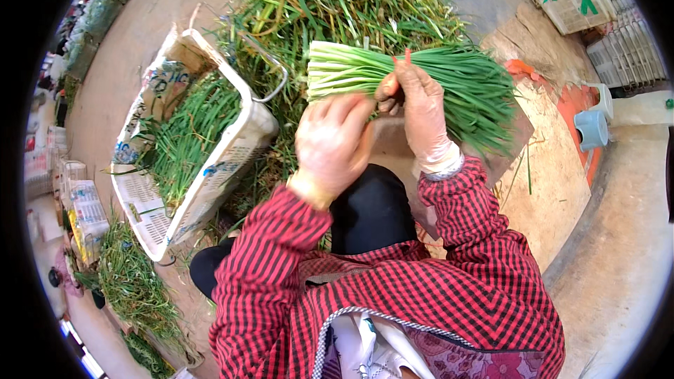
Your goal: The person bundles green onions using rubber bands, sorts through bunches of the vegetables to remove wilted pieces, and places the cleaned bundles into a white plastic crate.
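Note:
A thick bunch of garlic chives lies crosswise in front of me, pale cut ends to the left and green tips to the right. A thin red tie shows at its middle. My right hand, in a thin glove, pinches that tie between thumb and fingers on the near side of the bunch. My left hand, also gloved, is just below the pale stems. Motion blurs its fingers, so whether it grips anything cannot be seen. Beneath the bunch is a brownish board or stand, partly covered by my hands.
To the left, a tilted white plastic crate holds loose chives. A large heap of leaf scraps spreads beyond the bunch. More greens lie at lower left. A blue-grey stool and a white crate stand at right.

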Available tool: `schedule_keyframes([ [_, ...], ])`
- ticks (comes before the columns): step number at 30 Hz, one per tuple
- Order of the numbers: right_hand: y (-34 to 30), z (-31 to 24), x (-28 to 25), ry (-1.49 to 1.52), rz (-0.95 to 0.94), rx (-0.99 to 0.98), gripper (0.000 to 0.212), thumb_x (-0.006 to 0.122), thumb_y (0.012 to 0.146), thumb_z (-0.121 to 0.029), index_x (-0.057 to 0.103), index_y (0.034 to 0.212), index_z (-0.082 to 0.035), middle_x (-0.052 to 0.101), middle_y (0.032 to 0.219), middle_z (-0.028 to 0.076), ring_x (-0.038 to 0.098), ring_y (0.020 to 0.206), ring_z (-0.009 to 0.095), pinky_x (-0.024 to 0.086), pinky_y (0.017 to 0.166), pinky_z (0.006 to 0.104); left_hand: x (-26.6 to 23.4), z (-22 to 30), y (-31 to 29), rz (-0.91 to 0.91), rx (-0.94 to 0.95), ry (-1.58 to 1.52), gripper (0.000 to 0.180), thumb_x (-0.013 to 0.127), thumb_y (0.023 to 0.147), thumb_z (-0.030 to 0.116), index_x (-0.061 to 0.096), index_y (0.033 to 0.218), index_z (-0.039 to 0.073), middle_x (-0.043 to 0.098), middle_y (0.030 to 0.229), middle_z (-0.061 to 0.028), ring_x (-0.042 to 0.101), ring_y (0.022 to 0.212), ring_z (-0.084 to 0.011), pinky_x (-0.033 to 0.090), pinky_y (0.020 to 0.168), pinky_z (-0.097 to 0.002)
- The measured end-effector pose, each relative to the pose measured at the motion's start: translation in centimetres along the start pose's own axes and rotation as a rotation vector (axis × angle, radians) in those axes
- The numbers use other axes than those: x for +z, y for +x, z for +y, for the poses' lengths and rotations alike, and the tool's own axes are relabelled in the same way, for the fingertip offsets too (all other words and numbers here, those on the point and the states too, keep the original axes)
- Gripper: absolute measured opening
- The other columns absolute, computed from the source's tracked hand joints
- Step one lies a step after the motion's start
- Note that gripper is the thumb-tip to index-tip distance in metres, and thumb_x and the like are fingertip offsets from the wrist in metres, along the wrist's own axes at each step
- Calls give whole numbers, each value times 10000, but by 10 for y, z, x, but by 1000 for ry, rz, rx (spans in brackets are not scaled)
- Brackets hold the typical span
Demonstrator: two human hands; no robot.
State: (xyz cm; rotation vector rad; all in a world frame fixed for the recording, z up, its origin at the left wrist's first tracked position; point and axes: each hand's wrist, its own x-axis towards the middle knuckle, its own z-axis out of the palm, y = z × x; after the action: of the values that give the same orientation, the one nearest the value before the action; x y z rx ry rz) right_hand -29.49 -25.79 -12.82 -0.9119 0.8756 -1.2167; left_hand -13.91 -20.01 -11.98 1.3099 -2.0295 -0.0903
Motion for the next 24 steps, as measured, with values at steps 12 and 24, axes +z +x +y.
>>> schedule_keyframes([
  [12,-188,32,224,-387,-988,-763,171,581,926,-172,610,854,-20,578,729,108,620,739,317,485,761,422,-103,3,-130,1006,-708,-1244,707,764,832,158,415,1440,66,553,1326,-82,537,1194,-227,459,994,-352],
  [24,-107,75,162,-1241,-823,-700,295,661,802,-245,694,1047,-84,652,1063,174,616,1015,332,464,926,452,-261,-35,-373,1602,-436,-1383,488,641,908,389,584,1257,52,608,1280,-118,564,1163,-312,458,1012,-499],
])
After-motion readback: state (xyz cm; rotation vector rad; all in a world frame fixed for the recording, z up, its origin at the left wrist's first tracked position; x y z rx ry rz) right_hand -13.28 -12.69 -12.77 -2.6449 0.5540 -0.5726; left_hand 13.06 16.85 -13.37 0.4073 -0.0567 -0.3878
